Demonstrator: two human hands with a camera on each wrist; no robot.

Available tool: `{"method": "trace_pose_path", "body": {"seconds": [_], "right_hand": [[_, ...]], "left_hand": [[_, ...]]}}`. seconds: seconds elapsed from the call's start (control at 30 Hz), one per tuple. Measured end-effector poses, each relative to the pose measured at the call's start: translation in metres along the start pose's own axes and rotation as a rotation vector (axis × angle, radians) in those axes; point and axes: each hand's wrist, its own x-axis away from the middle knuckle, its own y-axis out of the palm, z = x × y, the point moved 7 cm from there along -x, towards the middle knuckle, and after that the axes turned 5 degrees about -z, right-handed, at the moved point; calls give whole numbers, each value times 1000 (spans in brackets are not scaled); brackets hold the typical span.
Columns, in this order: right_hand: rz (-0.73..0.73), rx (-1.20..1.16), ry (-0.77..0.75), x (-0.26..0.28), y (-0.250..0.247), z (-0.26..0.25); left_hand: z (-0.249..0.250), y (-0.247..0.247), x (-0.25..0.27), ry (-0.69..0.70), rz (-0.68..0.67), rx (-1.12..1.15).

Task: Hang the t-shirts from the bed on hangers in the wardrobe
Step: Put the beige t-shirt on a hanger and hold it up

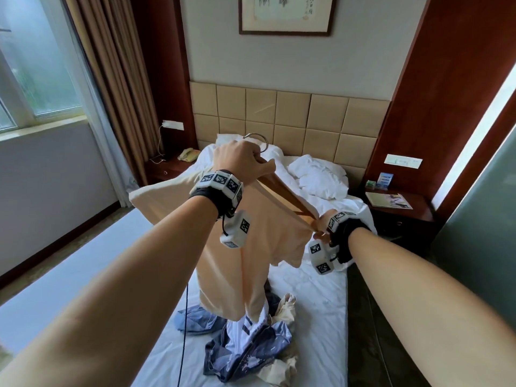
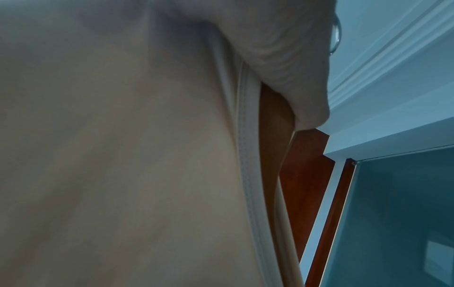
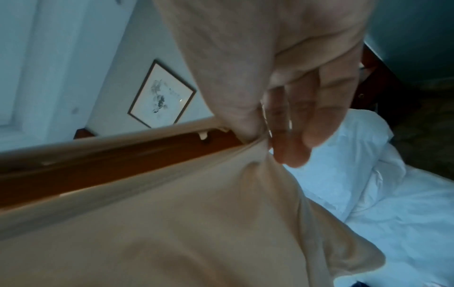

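Observation:
A cream t-shirt hangs in the air above the bed, partly threaded onto a wooden hanger. My left hand grips the top of the hanger just below its metal hook. My right hand is lower and to the right, at the end of the hanger's arm. There it pinches the stretched edge of the shirt between thumb and fingers, beside the hanger. The left wrist view is mostly filled by shirt cloth, with a strip of hanger wood.
A heap of several other garments lies on the bed near its foot. White pillows sit by the padded headboard. Nightstands stand at both sides, the left with a telephone, the right with leaflets. Window and curtains are at left.

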Motion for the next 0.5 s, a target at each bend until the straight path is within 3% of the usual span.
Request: {"method": "trace_pose_path", "body": {"seconds": [0.17, 0.3, 0.5], "right_hand": [[77, -122, -23, 3, -13, -21], [129, 11, -144, 15, -29, -59], [46, 90, -275, 42, -21, -105]], "left_hand": [[-10, 7, 1, 19, -38, -46], [-9, 19, 5, 39, -117, -69], [-13, 30, 3, 16, -277, 0]]}}
